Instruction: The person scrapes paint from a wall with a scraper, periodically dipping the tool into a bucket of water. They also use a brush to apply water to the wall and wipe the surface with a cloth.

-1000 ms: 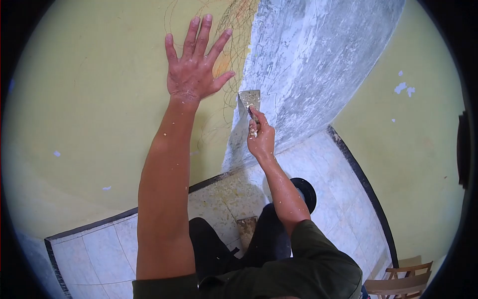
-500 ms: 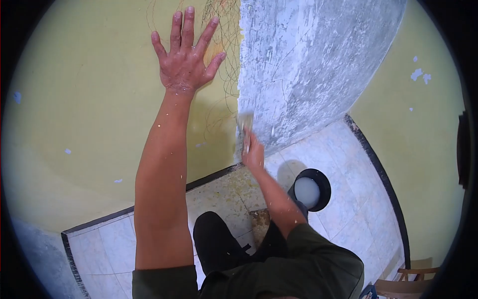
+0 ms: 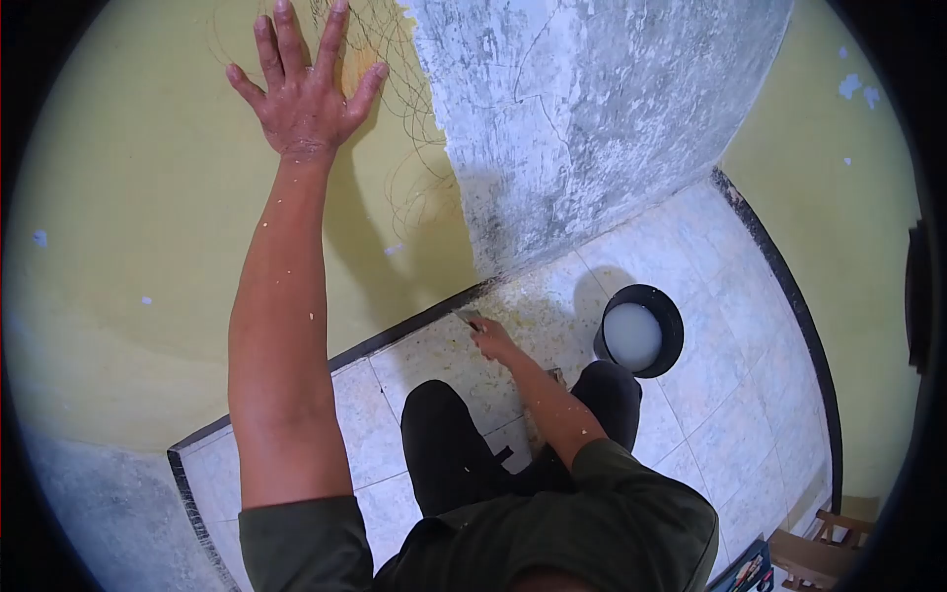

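Observation:
Fingers spread, my left hand [image 3: 308, 111] lies flat against the yellow-green wall [image 3: 138, 207], beside scribbled lines. Small pale flakes cling to that forearm. My right hand [image 3: 493, 340] is closed around the handle of a scraper [image 3: 468, 318], whose blade is low, near the dark baseboard [image 3: 404, 340]. To the right of the yellow paint, a stripped grey-white wall patch [image 3: 552, 128] has a ragged edge. Yellowish paint flakes [image 3: 523, 314] lie scattered over the floor below it.
A black bucket [image 3: 674, 331] holding cloudy whitish liquid stands on the tiled floor [image 3: 735, 380], close to my right knee [image 3: 610, 395]. At the lower right is a wooden piece of furniture [image 3: 819, 557], with a dark printed box [image 3: 752, 572] beside it.
My right hand has brought the scraper down from the stripped patch's edge to near the baseboard. The view has shifted; my left hand stays flat on the wall.

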`<move>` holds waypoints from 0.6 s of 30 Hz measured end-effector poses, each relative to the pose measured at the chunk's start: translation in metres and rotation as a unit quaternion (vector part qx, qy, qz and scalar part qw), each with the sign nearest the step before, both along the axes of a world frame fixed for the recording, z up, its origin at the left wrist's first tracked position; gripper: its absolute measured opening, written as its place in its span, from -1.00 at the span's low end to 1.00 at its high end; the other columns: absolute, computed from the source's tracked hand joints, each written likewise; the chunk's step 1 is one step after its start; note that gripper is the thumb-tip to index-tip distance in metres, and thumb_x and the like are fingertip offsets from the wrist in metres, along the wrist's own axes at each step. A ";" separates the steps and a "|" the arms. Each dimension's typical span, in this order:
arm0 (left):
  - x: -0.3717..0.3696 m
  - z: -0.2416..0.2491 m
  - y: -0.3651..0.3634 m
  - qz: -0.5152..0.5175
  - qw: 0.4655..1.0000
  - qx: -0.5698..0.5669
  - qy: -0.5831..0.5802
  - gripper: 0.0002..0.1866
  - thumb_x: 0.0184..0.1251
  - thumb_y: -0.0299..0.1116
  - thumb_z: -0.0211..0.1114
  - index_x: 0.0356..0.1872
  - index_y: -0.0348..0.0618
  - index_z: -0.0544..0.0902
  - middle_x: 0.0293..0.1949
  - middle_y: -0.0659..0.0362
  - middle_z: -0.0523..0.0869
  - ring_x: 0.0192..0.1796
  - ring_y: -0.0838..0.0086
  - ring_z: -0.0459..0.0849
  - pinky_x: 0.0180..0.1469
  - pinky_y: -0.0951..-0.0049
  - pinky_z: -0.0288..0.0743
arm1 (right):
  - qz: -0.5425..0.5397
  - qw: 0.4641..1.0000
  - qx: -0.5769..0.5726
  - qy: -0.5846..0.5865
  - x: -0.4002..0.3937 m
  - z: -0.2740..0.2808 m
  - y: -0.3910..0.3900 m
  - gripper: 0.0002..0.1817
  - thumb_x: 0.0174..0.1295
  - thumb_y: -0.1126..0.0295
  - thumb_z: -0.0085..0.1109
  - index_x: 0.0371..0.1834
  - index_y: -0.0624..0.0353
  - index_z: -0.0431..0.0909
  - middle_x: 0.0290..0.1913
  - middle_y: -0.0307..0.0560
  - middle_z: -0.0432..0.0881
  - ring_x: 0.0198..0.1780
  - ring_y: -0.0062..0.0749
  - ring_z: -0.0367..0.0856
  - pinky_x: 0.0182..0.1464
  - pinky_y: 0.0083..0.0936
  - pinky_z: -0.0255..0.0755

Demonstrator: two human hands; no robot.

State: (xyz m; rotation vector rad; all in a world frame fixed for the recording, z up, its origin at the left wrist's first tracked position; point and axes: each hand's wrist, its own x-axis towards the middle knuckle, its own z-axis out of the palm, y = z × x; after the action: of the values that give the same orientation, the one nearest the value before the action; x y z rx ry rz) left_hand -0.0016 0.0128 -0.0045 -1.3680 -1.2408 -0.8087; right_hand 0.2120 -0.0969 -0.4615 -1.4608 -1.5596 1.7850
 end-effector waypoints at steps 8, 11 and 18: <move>0.002 0.001 0.003 -0.011 0.999 0.023 0.020 -0.15 0.20 0.61 0.00 0.53 0.68 0.27 0.65 0.12 0.05 0.68 0.27 -0.10 0.50 -0.35 -0.53 | -0.023 0.928 0.355 0.114 0.153 0.100 0.126 -0.46 0.27 0.55 0.31 0.35 0.10 0.51 0.21 -0.04 0.68 0.14 -0.45 0.65 0.18 -0.45 0.53; 0.000 0.001 0.001 0.012 0.999 0.020 0.036 -0.16 0.20 0.60 0.02 0.51 0.64 0.33 0.63 0.11 0.10 0.67 0.26 -0.08 0.50 -0.31 -0.55 | -0.051 0.958 0.260 -0.109 0.265 0.099 0.111 -0.43 0.22 0.52 0.24 0.36 0.10 0.49 0.31 0.03 0.60 0.26 -0.37 0.60 0.26 -0.46 0.48; 0.001 0.005 0.000 0.066 0.995 0.027 0.064 -0.14 0.21 0.56 0.07 0.50 0.45 0.39 0.62 0.00 0.08 0.65 0.16 -0.04 0.47 -0.37 -0.44 | -0.181 0.979 -0.058 -0.069 0.393 -0.047 0.036 -0.58 0.23 0.52 -0.01 0.16 0.00 0.57 -0.56 -0.15 0.59 -0.74 -0.45 0.43 -0.75 -0.50 0.19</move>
State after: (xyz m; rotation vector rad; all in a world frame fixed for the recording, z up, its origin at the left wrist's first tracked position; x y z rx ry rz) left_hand -0.0004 0.0133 0.0007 -1.2603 -1.1889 -0.6475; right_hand 0.6051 -0.0610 -0.5081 -1.8221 -1.1681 1.6095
